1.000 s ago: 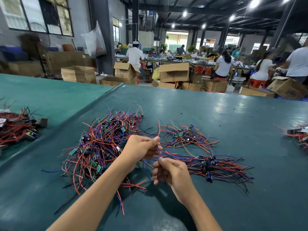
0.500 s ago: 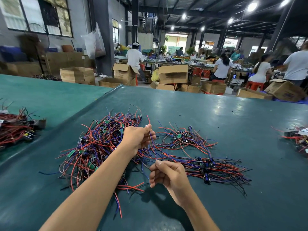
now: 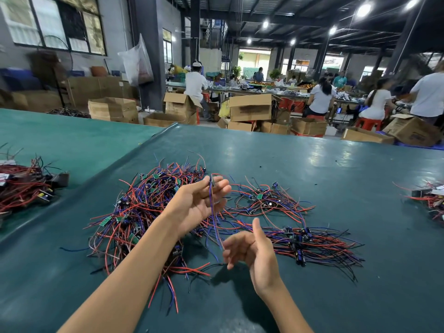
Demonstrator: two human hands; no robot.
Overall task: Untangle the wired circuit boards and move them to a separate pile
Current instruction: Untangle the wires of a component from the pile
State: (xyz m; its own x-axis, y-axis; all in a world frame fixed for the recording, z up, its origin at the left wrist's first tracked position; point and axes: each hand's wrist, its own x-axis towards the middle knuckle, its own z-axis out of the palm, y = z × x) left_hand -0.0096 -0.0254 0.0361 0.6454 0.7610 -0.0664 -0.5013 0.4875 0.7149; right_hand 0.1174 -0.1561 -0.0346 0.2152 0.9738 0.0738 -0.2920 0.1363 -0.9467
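A second ago both hands were closed into tight pinches in the middle of the frame. The left hand (image 3: 199, 205) has since rolled over so its palm faces up and back, and its fingers (image 3: 222, 188) have spread out. Only the thumb and fingertips now keep hold of the top of the blue wire (image 3: 213, 212), which hangs straight down in plain sight rather than buried in a fist. Below it, the right hand (image 3: 252, 248) has given up its pinch — thumb stuck up, fingers loose, the wire's lower end just at its fingertips.
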